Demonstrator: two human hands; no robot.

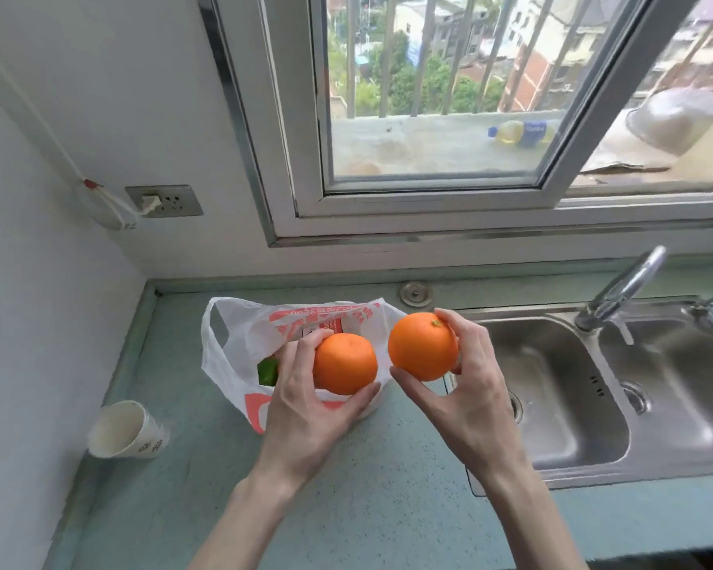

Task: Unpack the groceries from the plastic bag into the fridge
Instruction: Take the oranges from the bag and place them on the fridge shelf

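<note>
A white plastic bag (pixel 248 335) with red print lies open on the green countertop (pixel 387 508), near the back wall. My left hand (pixel 305 409) grips one orange (pixel 345 362) just above the bag's mouth. My right hand (pixel 470 388) grips a second orange (pixel 422 346) to the right of the bag, above the counter beside the sink. Something green (pixel 268 371) shows inside the bag, mostly hidden. The fridge is not in view.
A steel double sink (pixel 552 438) with a tap (pixel 622 288) fills the right side. A paper cup (pixel 126 429) lies tipped on the counter at the left, by the wall. A wall socket (pixel 164 200) with a plugged cord sits above. The window is behind.
</note>
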